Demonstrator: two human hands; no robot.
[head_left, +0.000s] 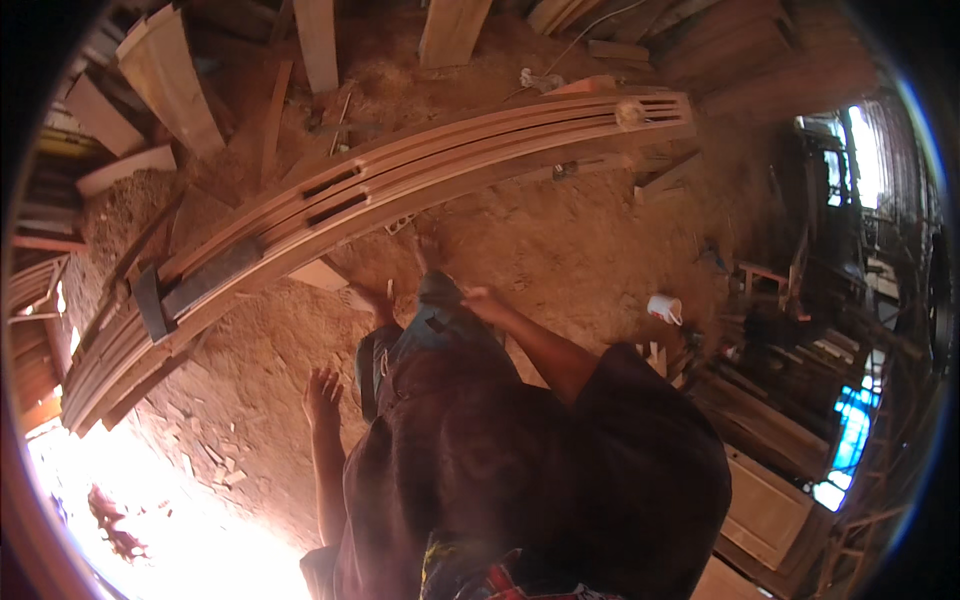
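My left hand hangs beside my left leg above the sandy floor, fingers stretched out and nothing in it. Close to my knee and the dark trousers is my right hand; its fingers are too blurred to read. Ahead of me lies a stack of long wooden beams, with grooves along the length and dark slots cut into it. A dark T-shaped tool rests across the beams at the left. Neither hand touches the beams. On the right end sits a small pale round thing.
Planks lean or lie along the far side. A white mug-like cup is on the floor to the right. Wood offcuts lie scattered at the lower left, near strong glare. A panelled wooden piece stands at the lower right.
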